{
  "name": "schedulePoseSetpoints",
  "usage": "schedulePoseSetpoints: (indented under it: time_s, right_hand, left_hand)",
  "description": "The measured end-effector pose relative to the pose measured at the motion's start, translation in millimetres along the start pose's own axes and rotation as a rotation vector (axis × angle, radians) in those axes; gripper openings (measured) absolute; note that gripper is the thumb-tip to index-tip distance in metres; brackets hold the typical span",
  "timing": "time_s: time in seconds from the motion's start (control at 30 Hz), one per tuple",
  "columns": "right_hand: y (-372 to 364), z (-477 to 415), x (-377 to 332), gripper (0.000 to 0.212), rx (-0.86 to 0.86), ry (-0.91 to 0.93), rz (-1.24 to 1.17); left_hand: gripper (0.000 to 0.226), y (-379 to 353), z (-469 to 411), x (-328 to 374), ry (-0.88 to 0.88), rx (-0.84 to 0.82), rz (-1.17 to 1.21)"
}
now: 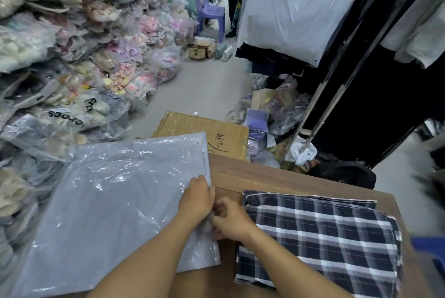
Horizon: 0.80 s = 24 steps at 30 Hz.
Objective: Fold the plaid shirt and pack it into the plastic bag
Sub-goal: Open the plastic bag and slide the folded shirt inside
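Head view: plaid shirt (320, 240) folded on tabletop (265, 177), 4 o'clock; both hands' fingers (207, 189) pinching plastic bag (108, 201) mouth (9 o'clock). Risk: slick film slipping, mouth staying shut.

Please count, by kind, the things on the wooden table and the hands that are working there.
Plastic bag: 1
Folded plaid shirt: 1
Hands: 2, left hand and right hand, both at the bag's edge
Total: 4, on the wooden table
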State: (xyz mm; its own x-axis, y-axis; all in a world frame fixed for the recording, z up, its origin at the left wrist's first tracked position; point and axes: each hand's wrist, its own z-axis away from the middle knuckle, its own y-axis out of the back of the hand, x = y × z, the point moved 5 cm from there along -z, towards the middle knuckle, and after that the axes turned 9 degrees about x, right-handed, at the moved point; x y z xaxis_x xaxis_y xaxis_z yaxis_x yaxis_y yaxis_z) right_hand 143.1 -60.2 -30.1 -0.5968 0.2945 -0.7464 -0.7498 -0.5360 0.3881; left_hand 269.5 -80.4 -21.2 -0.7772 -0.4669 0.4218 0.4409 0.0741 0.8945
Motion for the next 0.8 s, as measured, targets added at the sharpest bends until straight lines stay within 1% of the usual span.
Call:
schedulePoseSetpoints:
  time_s: [0.07,0.13,0.2,0.27,0.3,0.37,0.47,0.53,0.6,0.63,0.67,0.73,0.8]
  right_hand:
    - [2.3,0.7,-0.5,0.020,-0.033,-0.045,-0.060]
    - [6.2,1.5,-2.3,0.016,-0.016,-0.034,-0.049]
    - [12.8,0.9,-6.3,0.019,0.084,0.073,0.067]
    - [17.0,3.2,-17.1,0.023,0.187,0.258,0.256]
    - [16.1,4.9,-23.4,0.025,0.210,0.357,0.315]
    - [12.0,7.2,-32.9,0.029,0.209,0.479,0.348]
    - [5.8,8.0,-38.1,0.032,0.195,0.510,0.325]
    - [3.1,10.9,-40.3,0.034,0.173,0.488,0.268]
    - [1.7,12.9,-39.0,0.037,0.139,0.457,0.277]
    - [0.9,13.7,-37.9,0.042,0.118,0.465,0.343]
    - [-0.6,14.5,-36.9,0.047,0.100,0.507,0.461]
    - [-4.6,16.6,-35.0,0.059,0.094,0.653,0.749]
    - [-8.8,16.6,-29.6,0.070,0.103,0.743,0.933]
  left_hand:
    - [0.025,4.4,-1.0,-5.2,-0.004,0.005,0.061]
    - [0.017,8.7,-2.1,-11.5,0.008,-0.024,0.141]
    - [0.013,12.2,-0.6,-19.2,0.056,-0.061,0.214]
    - [0.020,16.4,2.7,-29.0,0.164,-0.081,0.273]
    - [0.023,18.1,3.7,-33.0,0.202,-0.096,0.295]
    - [0.027,19.2,6.7,-34.3,0.208,-0.184,0.358]
    - [0.023,24.3,16.7,-27.2,0.165,-0.377,0.501]
    - [0.018,32.2,21.1,-25.6,0.207,-0.417,0.636]
    - [0.018,41.6,20.0,-27.0,0.257,-0.347,0.715]
    - [0.020,47.5,17.7,-28.1,0.272,-0.283,0.732]
    - [0.022,54.8,15.5,-27.6,0.269,-0.208,0.722]
    - [0.023,73.8,10.0,-23.9,0.197,-0.038,0.609]
    - [0.026,95.1,6.6,-16.8,0.099,0.120,0.440]
